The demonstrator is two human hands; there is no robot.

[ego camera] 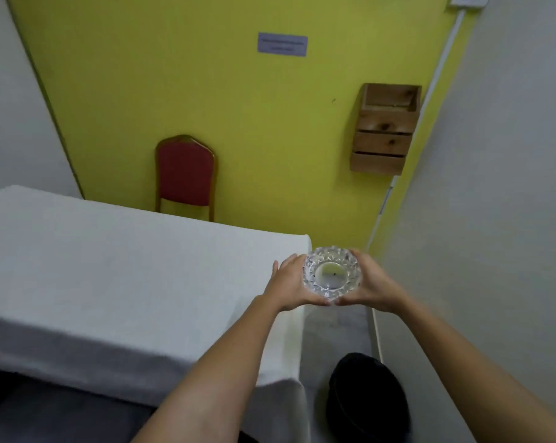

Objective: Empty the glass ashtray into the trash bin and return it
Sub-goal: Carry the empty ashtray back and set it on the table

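Observation:
A round cut-glass ashtray (pixel 331 272) is held upright in the air between both my hands, just past the right end of the table. My left hand (pixel 291 284) cups its left side and my right hand (pixel 373 281) cups its right side, with the fingertips meeting under the near rim. A small dark speck lies in its bowl. A black round trash bin (pixel 368 398) stands on the floor below and nearer to me, to the right of the table and against the wall.
A table under a white cloth (pixel 126 266) fills the left half. A red chair (pixel 185 177) stands behind it against the yellow wall. A wooden wall box (pixel 384 129) hangs at the right. A grey wall (pixel 494 219) closes the right side.

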